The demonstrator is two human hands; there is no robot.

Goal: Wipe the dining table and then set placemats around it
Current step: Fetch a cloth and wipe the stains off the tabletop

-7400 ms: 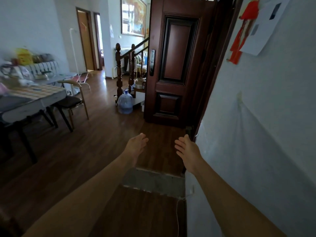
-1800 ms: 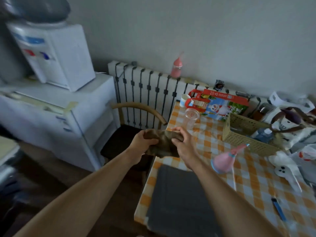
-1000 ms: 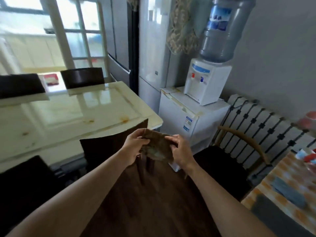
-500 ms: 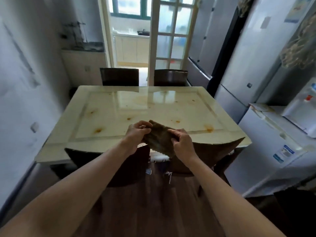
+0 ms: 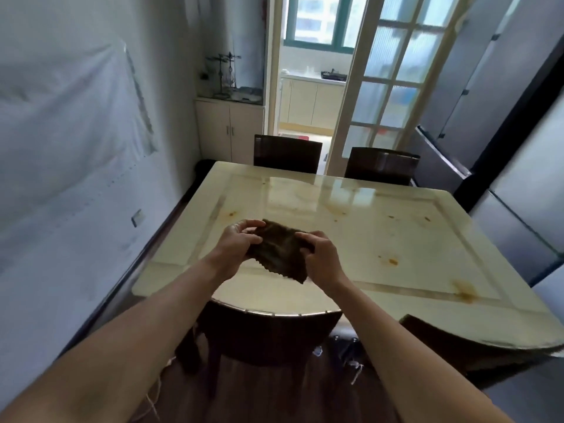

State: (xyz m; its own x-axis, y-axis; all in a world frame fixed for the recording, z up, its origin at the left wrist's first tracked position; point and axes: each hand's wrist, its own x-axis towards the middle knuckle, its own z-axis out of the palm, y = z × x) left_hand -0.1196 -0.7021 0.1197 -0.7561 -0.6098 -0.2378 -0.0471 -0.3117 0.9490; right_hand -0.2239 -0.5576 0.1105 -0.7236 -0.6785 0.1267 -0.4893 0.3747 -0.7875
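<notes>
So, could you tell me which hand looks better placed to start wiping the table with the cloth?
Probably the right hand: most of the cloth hangs nearest it, and more stains on the table lie rightward.

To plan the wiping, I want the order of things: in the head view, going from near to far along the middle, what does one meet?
Near chair back → near edge of the dining table → brown cloth held between left hand and right hand → stained tabletop → two far chairs → doorway with the kitchen counter.

- Left hand (image 5: 236, 247): arm extended forward, bare forearm, fingers curled inward, pinching at the upper left.
- Right hand (image 5: 322, 259): arm extended forward, fingers bent, gripping opposite the left.
</notes>
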